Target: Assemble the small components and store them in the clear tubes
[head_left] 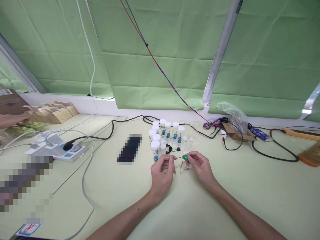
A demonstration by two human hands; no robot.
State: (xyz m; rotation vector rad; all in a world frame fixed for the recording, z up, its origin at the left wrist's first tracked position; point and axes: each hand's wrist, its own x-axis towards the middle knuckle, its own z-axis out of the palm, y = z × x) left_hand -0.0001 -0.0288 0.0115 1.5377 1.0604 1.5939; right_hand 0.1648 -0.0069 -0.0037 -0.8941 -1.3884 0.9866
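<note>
My right hand [205, 171] pinches a small glossy green piece [185, 157] between thumb and fingertips. A thin dark rod [178, 157] runs from that piece to my left hand [162, 178], whose thumb and forefinger close on its other end. Just below the green piece are a thin bent wire [181, 169] and a small pinkish part [188, 164], partly hidden by my fingers. Beyond my hands stand several clear vials [155, 150] with white caps and blue parts inside. Small black parts [172, 149] lie beside them, near an uncapped clear tube [190, 143].
A dark pixelated rectangle [129, 148] lies left of the vials. White power strips [72, 153] and cables [85, 180] spread across the left side. Another person's hand [15, 120] reaches toward cardboard boxes [52, 113]. Right lie a plastic bag [235, 115], cables and an orange-brown container [311, 154].
</note>
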